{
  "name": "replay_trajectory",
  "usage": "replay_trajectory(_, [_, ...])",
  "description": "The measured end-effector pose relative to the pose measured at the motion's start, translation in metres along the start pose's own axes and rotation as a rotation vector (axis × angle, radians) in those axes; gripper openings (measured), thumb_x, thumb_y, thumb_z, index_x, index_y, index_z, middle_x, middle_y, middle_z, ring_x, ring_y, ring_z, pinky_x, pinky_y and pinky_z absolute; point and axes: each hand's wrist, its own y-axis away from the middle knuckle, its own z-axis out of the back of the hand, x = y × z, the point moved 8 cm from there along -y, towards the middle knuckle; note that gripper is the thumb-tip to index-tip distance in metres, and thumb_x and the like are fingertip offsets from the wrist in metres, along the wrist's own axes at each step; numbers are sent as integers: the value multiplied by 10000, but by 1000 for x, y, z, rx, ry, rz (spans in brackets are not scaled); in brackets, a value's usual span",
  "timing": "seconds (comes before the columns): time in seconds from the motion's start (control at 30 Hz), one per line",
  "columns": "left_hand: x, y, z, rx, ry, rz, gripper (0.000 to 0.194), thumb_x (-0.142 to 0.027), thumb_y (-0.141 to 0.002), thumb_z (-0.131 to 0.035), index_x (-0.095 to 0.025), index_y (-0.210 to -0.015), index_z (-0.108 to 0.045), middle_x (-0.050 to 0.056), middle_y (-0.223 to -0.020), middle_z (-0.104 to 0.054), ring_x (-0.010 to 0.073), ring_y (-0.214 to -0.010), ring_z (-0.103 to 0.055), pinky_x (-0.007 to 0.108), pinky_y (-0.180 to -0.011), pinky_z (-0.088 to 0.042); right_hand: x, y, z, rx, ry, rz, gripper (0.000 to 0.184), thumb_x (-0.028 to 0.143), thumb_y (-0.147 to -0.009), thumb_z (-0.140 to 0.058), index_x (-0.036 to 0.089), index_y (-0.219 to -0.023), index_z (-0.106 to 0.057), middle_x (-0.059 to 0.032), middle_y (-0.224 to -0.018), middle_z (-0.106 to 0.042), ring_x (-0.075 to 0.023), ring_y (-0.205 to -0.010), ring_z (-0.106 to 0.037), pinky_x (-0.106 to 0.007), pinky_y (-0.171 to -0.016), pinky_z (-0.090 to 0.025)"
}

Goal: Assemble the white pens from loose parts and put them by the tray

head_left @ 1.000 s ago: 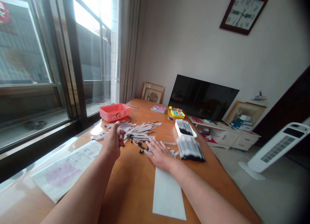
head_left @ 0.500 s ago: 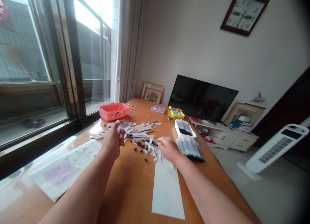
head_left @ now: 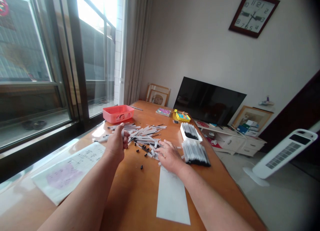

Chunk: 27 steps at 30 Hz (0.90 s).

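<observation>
My left hand is closed, thumb uppermost, above the left side of a loose heap of pens. A small whitish end shows between its thumb and fingers; the rest is hidden. My right hand lies palm down with fingers apart, over the clear pen caps at the heap's near right side. Partly under that hand is the far end of a long white paper strip. Several small black plugs lie scattered between the hands.
On the right, a row of pens lies beside a white tray filled with more pens. A pink box stands at the far left. Nearer are written sheets. A yellow box and a booklet lie farther back.
My right hand has shifted slightly left and its fingers have spread over the caps. Some black plugs lie in different spots, one nearer to me. The left hand stays closed, nearly still.
</observation>
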Motion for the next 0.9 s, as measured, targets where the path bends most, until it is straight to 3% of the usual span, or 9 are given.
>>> replay_trajectory(0.1, [-2,2,-1,-6,-23,-1,404,-588,-803,-557,-228,-632,-490,-71,-403,-343,93,-339,-270,229,-352,-246,26,5,7,-76,-34,66,247,184,-895,-608,244,-1051,-790,-73,-1192,-704,-263,-1148,-561,-400,-1026,-445])
replay_trajectory(0.17, [-3,3,-1,-8,-34,-5,404,-590,-802,-554,-229,-631,-486,-68,-404,-344,95,-344,-269,231,-353,-238,53,9,6,-61,-49,165,221,213,-933,-584,235,-1031,-781,-69,-1063,-716,-243,-1053,-576,-362,-961,-474])
replay_trajectory(0.27, [-2,3,-1,-5,-42,-11,412,-598,-802,-551,-229,-629,-487,-64,-406,-344,97,-353,-268,235,-357,-230,91,17,-4,36,0,311,215,243,-958,-566,266,-1034,-766,-54,-988,-696,-241,-1005,-575,-377,-951,-470])
replay_trajectory(0.37, [1,1,-2,2,-41,-5,440,-618,-809,-556,-221,-627,-500,-66,-412,-337,93,-360,-256,234,-361,-211,108,20,-17,143,46,335,216,216,-958,-550,253,-1042,-745,-63,-1008,-690,-246,-1013,-585,-350,-862,-492])
replay_trajectory(0.5, [6,3,-7,56,-42,22,480,-641,-815,-579,-206,-622,-517,-74,-418,-312,83,-377,-240,227,-375,-176,102,13,-22,165,81,226,179,179,-929,-561,219,-973,-730,-84,-1011,-692,-258,-1019,-603,-336,-804,-496])
replay_trajectory(0.6, [9,9,-18,149,-67,49,502,-652,-828,-576,-198,-619,-526,-72,-415,-309,80,-389,-226,227,-388,-161,89,10,-11,110,-2,125,125,190,-900,-595,213,-909,-717,-89,-984,-702,-253,-964,-626,-340,-797,-492])
replay_trajectory(0.77, [13,28,-42,322,-161,82,554,-684,-869,-510,-187,-627,-550,-63,-429,-328,79,-408,-209,235,-417,-164,47,20,25,-89,-572,-197,97,245,-906,-596,209,-876,-681,-24,-809,-703,-181,-758,-638,-284,-684,-485])
replay_trajectory(0.9, [14,45,-55,381,-255,48,595,-684,-908,-424,-185,-616,-566,-44,-451,-361,96,-434,-252,249,-447,-194,22,38,31,-198,-1081,-452,228,394,-890,-642,178,-959,-655,-53,-843,-732,-179,-728,-658,-266,-588,-499])
